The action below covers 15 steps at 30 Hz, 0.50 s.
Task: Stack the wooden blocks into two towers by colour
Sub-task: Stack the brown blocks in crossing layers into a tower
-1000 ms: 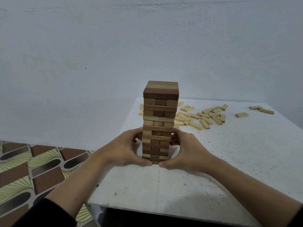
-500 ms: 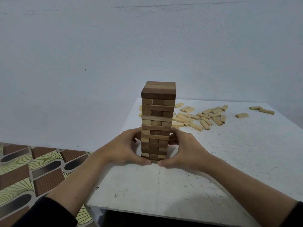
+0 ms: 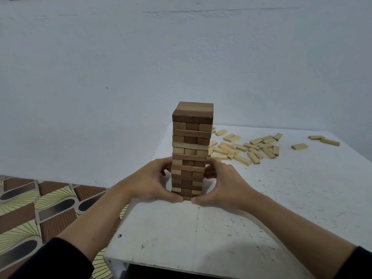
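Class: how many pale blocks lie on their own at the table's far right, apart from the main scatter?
3: a lone block nearest the scatter, then a pair further right, its left block and right block. None seem hidden there.

Holds both bare forearms (image 3: 96, 216) forward out of black sleeves (image 3: 56, 258), converging toward the middle. Cups the left hand (image 3: 150, 182) and the right hand (image 3: 225, 186) against opposite sides of the lower part of the tall tower of brown and tan wooden blocks (image 3: 192, 133), palms facing each other. Lays the thumbs (image 3: 175, 198) low across the near side, tips close but apart, and curls the fingers (image 3: 209, 172) round behind.
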Tool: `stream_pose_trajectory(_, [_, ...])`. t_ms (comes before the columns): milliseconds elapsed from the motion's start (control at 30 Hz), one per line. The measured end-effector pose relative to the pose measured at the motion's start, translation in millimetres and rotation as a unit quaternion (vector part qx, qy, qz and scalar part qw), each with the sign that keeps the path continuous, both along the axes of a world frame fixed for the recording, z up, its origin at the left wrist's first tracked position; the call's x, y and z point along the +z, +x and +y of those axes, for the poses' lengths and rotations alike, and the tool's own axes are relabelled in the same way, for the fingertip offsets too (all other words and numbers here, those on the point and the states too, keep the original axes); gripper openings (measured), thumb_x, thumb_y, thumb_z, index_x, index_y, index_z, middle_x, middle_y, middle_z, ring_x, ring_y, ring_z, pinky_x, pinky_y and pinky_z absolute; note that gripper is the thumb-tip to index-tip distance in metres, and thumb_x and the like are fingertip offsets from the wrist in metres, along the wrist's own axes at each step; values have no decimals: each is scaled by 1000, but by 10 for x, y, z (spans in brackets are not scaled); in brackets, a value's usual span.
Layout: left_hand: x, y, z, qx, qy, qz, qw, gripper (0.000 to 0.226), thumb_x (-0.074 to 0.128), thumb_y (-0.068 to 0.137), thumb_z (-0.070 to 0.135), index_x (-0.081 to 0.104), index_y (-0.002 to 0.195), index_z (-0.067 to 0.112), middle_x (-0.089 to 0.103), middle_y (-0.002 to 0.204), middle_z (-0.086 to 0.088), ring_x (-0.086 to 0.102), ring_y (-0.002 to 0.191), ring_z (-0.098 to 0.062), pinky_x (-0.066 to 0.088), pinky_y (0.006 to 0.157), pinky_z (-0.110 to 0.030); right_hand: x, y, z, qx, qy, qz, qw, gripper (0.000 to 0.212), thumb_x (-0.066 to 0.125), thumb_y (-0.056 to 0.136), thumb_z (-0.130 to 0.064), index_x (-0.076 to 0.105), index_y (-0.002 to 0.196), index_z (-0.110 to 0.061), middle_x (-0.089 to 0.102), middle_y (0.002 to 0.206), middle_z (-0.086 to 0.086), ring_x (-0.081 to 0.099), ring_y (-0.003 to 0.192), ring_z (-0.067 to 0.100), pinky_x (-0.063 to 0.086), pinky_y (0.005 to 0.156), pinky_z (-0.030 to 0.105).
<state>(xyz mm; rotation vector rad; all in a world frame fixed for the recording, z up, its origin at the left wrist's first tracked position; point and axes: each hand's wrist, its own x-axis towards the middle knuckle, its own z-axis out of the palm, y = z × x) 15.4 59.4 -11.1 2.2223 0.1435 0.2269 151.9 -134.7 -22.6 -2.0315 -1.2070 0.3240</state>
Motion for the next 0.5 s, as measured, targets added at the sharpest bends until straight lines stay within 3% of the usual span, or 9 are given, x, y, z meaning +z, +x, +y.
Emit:
stream_pose_trajectory(267, [9, 20, 124, 12, 9, 17, 1000, 69, 97, 65, 15, 61, 120, 38, 68, 112, 29, 60, 111, 7, 45, 83, -3, 11, 19, 113, 3, 6, 6, 1000, 86, 94, 57, -37, 51, 132, -36, 66, 114, -22, 60, 108, 0, 43, 78, 6])
stream_pose_trajectory(500, [11, 42, 209, 11, 1, 12, 1000, 69, 96, 66, 13, 63, 122, 35, 70, 114, 22, 62, 114, 0, 48, 84, -7, 9, 53, 222, 6, 1, -3, 1000, 89, 94, 57, -40, 51, 135, -33, 66, 113, -21, 61, 106, -1, 43, 78, 6])
